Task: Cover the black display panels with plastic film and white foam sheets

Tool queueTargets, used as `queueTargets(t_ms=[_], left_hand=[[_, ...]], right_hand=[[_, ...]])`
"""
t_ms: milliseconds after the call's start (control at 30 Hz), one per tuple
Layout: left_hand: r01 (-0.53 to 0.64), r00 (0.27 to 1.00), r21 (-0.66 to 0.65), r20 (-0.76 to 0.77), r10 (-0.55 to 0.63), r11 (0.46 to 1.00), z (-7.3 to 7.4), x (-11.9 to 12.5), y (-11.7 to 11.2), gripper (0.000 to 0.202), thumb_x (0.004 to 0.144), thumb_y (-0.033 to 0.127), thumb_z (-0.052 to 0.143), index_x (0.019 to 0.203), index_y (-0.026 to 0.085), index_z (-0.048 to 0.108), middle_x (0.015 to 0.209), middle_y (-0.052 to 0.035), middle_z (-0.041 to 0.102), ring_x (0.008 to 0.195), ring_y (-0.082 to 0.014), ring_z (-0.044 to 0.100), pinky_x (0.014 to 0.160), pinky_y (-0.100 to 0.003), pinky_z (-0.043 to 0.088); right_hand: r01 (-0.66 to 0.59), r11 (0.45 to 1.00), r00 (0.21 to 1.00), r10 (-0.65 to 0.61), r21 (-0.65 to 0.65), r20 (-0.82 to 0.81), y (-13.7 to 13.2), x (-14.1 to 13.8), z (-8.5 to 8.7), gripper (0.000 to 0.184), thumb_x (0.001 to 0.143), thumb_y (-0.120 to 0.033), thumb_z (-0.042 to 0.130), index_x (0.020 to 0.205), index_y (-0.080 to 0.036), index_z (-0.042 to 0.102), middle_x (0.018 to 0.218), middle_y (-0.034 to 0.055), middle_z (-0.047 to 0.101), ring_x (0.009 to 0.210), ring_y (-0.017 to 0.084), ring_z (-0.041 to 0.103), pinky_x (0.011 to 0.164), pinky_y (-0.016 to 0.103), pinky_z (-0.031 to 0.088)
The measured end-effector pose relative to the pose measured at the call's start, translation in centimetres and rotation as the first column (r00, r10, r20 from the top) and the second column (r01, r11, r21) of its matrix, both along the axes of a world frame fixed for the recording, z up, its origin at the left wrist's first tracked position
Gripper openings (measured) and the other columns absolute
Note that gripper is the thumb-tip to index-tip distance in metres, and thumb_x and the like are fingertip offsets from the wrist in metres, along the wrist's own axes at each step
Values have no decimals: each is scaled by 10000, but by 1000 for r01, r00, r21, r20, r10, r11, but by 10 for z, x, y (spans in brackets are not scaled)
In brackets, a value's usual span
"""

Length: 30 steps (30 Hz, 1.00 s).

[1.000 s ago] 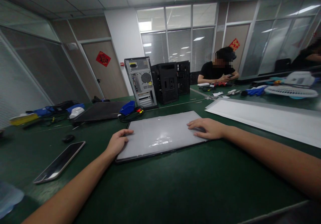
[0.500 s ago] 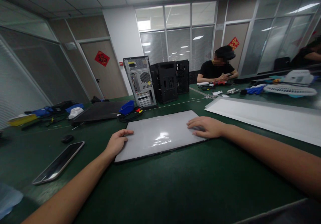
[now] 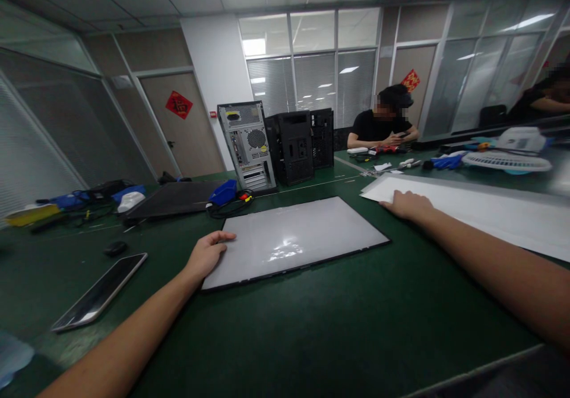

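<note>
A white, glossy backlight panel (image 3: 285, 231) with a thin black frame lies flat on the green table. My left hand (image 3: 209, 254) grips its left edge, thumb and index finger on the white face; the other fingers are mostly hidden. To the right, long white sheets (image 3: 472, 211) lie in a stack on the table. My right hand (image 3: 407, 204) is at the near left edge of these sheets, fingers bent over the top and thumb at the edge. It is apart from the panel.
Computer cases (image 3: 249, 145) stand behind the panel, with a blue connector (image 3: 222, 192) and its cable in front. A phone (image 3: 102, 291) and a black mouse (image 3: 116, 248) lie at left. Across the table sits a person (image 3: 378, 128) near tools and a white fan (image 3: 507, 161).
My right hand has left the panel's right side and moved right onto the edge of the white sheets. My left hand keeps its place on the panel.
</note>
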<state>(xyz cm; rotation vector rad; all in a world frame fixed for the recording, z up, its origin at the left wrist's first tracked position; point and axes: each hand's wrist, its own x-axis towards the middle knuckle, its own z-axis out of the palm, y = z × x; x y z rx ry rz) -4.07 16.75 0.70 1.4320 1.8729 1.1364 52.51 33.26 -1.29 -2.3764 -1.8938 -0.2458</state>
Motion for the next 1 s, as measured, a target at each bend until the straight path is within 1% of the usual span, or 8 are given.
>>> queueTargets(t_ms=[100,400,500,600,700,833,933,1000], left_hand=[[8,1000,-2,-19,-8,1000,0,0,0,382,651,161,572,990,191,744,1084,-41,750,748,-185,659,676,-288,492],[10,998,15,-59,-9,1000,0,1,-1,373,655,183,579,985,189,751,1106,-44,744,769,-191,657,685,-292,485],[16,998,25,-53,-15,1000,-1,0,0,360,651,206,589,970,195,755,1073,-43,752,788,-204,658,705,-307,488],[23,999,35,-47,-22,999,-2,-2,2,355,641,217,596,956,197,759,1062,-47,754,803,-213,660,723,-318,487],[29,998,41,-52,-27,999,-4,-3,3,355,646,226,592,957,190,759,1079,-51,750,783,-202,651,713,-307,477],[32,999,18,-32,-31,999,-4,-4,3,374,658,241,589,992,184,748,1082,-49,746,732,-183,636,653,-285,462],[37,999,23,-20,-37,999,-4,-4,2,365,657,247,594,983,186,747,1067,-44,747,728,-181,633,638,-276,454],[42,999,23,-22,-41,999,-3,-3,1,363,661,249,594,985,186,746,1057,-42,748,718,-178,627,629,-274,447]], right_hand=[[-78,996,997,78,-40,-20,1,-4,1,608,891,-612,393,1168,-128,635,1149,241,626,1020,364,612,811,499,482],[-219,972,975,215,89,58,-14,-29,8,358,884,-305,447,1049,-118,704,1051,245,663,960,321,636,793,448,479],[-228,962,973,221,152,65,-21,-34,15,371,885,-288,429,1086,-133,701,1021,232,674,912,320,647,768,438,476],[-279,938,960,271,207,68,-32,-46,23,402,901,-357,418,1152,-190,684,1039,174,689,919,310,645,771,417,469],[-442,857,896,437,264,82,-48,-67,30,388,900,-413,434,1133,-228,683,996,101,709,887,278,650,757,375,460],[-679,681,724,683,274,97,-75,-102,34,336,891,-377,464,1094,-228,685,975,61,721,850,242,661,749,343,455],[-761,577,601,799,297,-12,-91,-127,35,312,883,-372,504,1080,-226,696,956,46,726,825,210,663,772,327,466],[-809,505,483,863,300,-148,-98,-138,35,314,888,-413,523,1050,-223,712,932,38,729,811,189,662,789,313,480]])
